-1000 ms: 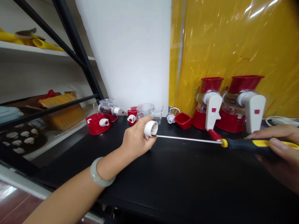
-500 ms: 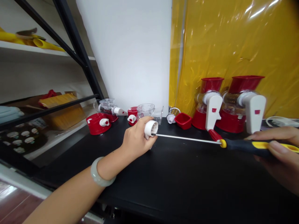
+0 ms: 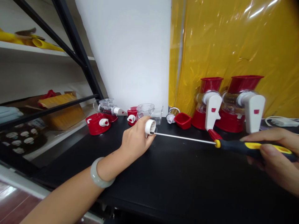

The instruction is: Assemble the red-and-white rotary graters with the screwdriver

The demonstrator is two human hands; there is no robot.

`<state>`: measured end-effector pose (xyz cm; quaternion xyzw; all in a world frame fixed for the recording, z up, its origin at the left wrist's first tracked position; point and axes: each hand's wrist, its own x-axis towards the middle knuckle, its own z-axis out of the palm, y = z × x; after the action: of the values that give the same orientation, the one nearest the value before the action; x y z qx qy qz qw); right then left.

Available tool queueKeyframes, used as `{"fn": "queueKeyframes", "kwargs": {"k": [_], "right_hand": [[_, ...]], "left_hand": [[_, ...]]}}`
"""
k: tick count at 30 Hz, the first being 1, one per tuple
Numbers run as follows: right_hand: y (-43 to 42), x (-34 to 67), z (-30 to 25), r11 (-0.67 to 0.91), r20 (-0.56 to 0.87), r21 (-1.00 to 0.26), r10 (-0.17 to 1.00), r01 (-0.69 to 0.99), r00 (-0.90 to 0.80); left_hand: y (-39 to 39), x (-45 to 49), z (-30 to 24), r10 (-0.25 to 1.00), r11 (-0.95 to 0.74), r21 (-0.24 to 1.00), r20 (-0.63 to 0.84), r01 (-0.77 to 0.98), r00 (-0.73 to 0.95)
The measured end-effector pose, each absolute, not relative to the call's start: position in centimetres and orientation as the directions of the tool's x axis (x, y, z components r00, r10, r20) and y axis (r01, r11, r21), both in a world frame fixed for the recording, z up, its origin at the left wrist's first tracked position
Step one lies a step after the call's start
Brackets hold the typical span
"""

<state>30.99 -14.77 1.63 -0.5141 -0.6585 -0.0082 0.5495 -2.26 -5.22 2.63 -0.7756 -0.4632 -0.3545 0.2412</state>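
My left hand (image 3: pixel 134 140) is closed around a small white round plastic part (image 3: pixel 150 127), holding it just above the black table (image 3: pixel 177 180) with its open face turned right. My right hand (image 3: pixel 273 155) grips the black and yellow handle of a long screwdriver (image 3: pixel 235 145). The thin metal shaft runs left, and its tip sits in the face of the white part. A pale green bangle (image 3: pixel 99 175) circles my left wrist.
Two assembled red and white hand-crank grinders (image 3: pixel 209 102) (image 3: pixel 245 104) stand at the back right before yellow plastic sheeting. Loose red bases (image 3: pixel 97 123), a clear hopper (image 3: pixel 145 110), a drum (image 3: pixel 172 114) and a red cup (image 3: pixel 183 120) lie along the wall. A black-framed shelf (image 3: pixel 46 102) stands left.
The screwdriver and my right hand have shifted a little to the left, pushing toward the white part. My left hand has tilted the part slightly up and left.
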Motion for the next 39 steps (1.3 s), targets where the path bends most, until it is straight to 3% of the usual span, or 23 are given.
{"fn": "queueKeyframes", "kwargs": {"k": [2,5,7,9,13,15,18,21,24,31,39], "right_hand": [[-15.0,29.7,2.3,0.441,0.621,-0.705,0.762,0.555,0.183],[-14.5,30.1,2.3,0.495,0.544,-0.792,0.838,0.357,0.045],[-14.1,31.1,1.8,0.602,0.613,-0.733,0.786,0.318,-0.075],[-13.9,32.2,1.3,0.674,0.709,-0.613,0.7,0.412,-0.089],[-14.1,32.8,1.4,0.658,0.797,-0.359,0.585,0.662,-0.15],[-14.1,32.6,1.9,0.649,0.771,-0.33,0.605,0.685,-0.201],[-13.9,31.9,2.5,0.603,0.67,-0.521,0.727,0.604,-0.149],[-13.5,31.4,2.6,0.453,0.483,-0.751,0.873,0.48,-0.067],[-13.0,31.0,2.3,0.284,0.284,-0.873,0.957,0.397,-0.06],[-12.1,30.6,2.6,0.09,0.091,-0.969,0.996,0.228,-0.006],[-11.2,30.6,3.4,0.136,0.136,-0.99,0.991,-0.044,0.009]], "left_hand": [[-5.3,-2.2,2.9,0.606,-0.408,-0.024,0.74,0.913,0.29],[-5.3,-2.1,3.2,0.673,-0.371,0.014,0.693,0.929,0.258],[-5.2,-2.0,3.3,0.698,-0.365,0.029,0.67,0.931,0.252],[-5.2,-1.9,3.3,0.712,-0.368,0.038,0.654,0.929,0.256],[-5.2,-1.9,3.1,0.732,-0.356,0.057,0.638,0.933,0.24],[-5.1,-1.9,3.1,0.737,-0.344,0.058,0.634,0.937,0.231],[-5.2,-1.8,3.0,0.74,-0.336,0.043,0.63,0.941,0.236],[-5.3,-1.7,3.1,0.745,-0.314,0.016,0.623,0.949,0.236],[-5.4,-1.6,3.3,0.751,-0.275,-0.012,0.621,0.961,0.222],[-5.5,-1.5,3.6,0.74,-0.253,-0.064,0.631,0.965,0.236],[-6.2,-1.3,4.7,0.747,-0.34,-0.128,0.565,0.932,0.35]]}}
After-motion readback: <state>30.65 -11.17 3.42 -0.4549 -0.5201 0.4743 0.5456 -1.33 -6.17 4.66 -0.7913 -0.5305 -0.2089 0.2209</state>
